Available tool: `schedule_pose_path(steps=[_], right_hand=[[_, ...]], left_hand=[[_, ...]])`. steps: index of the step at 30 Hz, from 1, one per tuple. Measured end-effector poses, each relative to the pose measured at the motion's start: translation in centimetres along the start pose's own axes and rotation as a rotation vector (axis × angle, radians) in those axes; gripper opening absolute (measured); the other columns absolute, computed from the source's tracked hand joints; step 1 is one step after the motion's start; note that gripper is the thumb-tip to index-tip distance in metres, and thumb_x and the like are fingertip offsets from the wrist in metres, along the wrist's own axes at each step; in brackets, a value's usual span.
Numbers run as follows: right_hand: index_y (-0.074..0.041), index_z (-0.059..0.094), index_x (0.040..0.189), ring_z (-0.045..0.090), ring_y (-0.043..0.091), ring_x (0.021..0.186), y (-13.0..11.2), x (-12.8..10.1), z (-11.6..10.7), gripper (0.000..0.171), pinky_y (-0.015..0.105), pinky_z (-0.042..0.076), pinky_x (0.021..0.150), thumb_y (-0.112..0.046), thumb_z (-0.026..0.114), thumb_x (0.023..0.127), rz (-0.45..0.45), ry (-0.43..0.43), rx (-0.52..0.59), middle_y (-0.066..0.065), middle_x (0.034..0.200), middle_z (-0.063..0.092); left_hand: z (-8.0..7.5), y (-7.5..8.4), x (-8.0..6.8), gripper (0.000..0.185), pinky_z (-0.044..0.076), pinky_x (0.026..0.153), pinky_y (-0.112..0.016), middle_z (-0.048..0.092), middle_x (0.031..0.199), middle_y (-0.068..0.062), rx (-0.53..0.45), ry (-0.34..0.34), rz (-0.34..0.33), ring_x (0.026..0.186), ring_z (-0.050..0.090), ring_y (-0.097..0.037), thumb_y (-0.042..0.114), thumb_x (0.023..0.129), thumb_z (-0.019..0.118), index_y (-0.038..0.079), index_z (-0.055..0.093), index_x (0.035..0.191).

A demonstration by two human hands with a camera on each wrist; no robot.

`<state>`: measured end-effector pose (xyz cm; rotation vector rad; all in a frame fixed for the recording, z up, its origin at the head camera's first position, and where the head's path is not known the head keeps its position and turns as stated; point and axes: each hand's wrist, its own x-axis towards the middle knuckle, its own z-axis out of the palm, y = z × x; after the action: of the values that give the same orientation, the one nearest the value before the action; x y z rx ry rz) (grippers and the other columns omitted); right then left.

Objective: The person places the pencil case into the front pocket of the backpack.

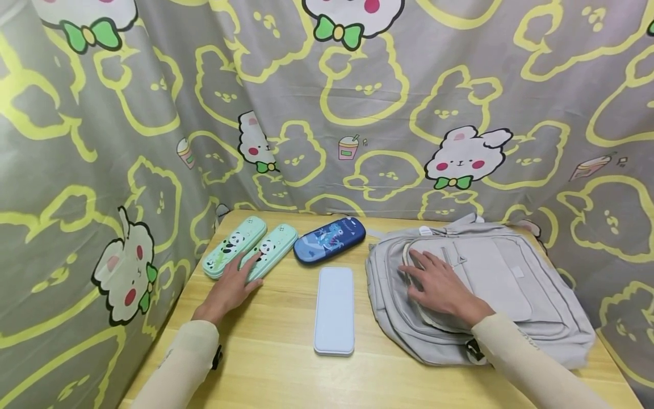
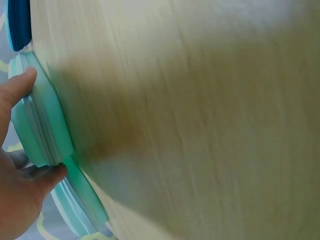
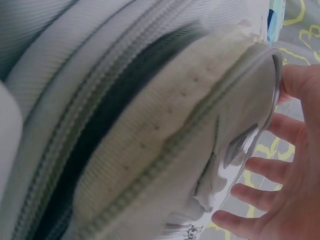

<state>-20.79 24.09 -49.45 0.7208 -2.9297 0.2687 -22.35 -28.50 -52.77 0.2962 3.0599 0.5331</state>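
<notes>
- Likely for grip, our left hand [image 1: 231, 291] pinches the right panda case [image 1: 276, 251] near the tabletop [image 1: 278, 335]'s far-left corner.
- Our right hand [image 1: 443, 285], fingers spread, probably steadies the backpack [image 1: 503, 264].

Mint panda case [image 1: 276, 247] flat; grey backpack [image 1: 503, 267] unzipped.

Views: head, both wrists.
Counter [image 1: 278, 335] seen forward and down from head; mint cases [image 2: 52, 112] seen close, sideways, from left wrist, backpack [image 3: 135, 130] closer from right; both shared with head.
</notes>
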Motion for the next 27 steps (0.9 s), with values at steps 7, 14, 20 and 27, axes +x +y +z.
schedule_pose_path(steps=[7, 14, 20, 27], right_hand=[[-0.014, 0.081, 0.124, 0.054, 0.056, 0.142, 0.0, 0.1, -0.5, 0.033, 0.074, 0.05, 0.106, -0.02, 0.065, 0.095, -0.007, 0.02, -0.004, 0.027, 0.161, 0.053], [-0.013, 0.08, 0.12, 0.059, 0.054, 0.136, 0.1, -0.2, -0.9, 0.027, 0.069, 0.054, 0.102, -0.027, 0.07, 0.1, 0.016, 0.016, 0.027, 0.03, 0.158, 0.055], [-0.014, 0.078, 0.12, 0.064, 0.053, 0.131, 0.1, -0.4, -1.7, 0.028, 0.068, 0.059, 0.092, -0.034, 0.074, 0.101, 0.054, -0.018, 0.058, 0.029, 0.154, 0.06], [-0.011, 0.077, 0.12, 0.075, 0.04, 0.108, 0.3, -0.3, -3.2, 0.026, 0.061, 0.06, 0.085, -0.024, 0.075, 0.097, 0.068, 0.011, 0.107, 0.013, 0.121, 0.079]], left_hand=[[-0.2, -0.1, -0.1, 0.077, 0.036, 0.12, -0.077, 0.03, 0.169, -0.038, -0.011, 0.0, -0.021, 0.155, 0.032, -0.06, 0.034, 0.108, 0.07, 0.015, 0.032, 0.172], [0.0, -0.2, -0.2, 0.078, 0.034, 0.121, -0.077, 0.029, 0.169, -0.039, -0.017, -0.017, -0.034, 0.156, 0.03, -0.06, 0.035, 0.108, 0.07, 0.016, 0.031, 0.172], [0.2, -0.3, -0.3, 0.078, 0.035, 0.12, -0.077, 0.03, 0.169, -0.038, -0.014, -0.012, -0.035, 0.155, 0.032, -0.06, 0.035, 0.107, 0.071, 0.016, 0.032, 0.172], [0.0, -0.4, -0.3, 0.078, 0.035, 0.12, -0.077, 0.032, 0.168, -0.039, -0.016, 0.01, -0.024, 0.154, 0.034, -0.061, 0.033, 0.107, 0.072, 0.013, 0.034, 0.171]])
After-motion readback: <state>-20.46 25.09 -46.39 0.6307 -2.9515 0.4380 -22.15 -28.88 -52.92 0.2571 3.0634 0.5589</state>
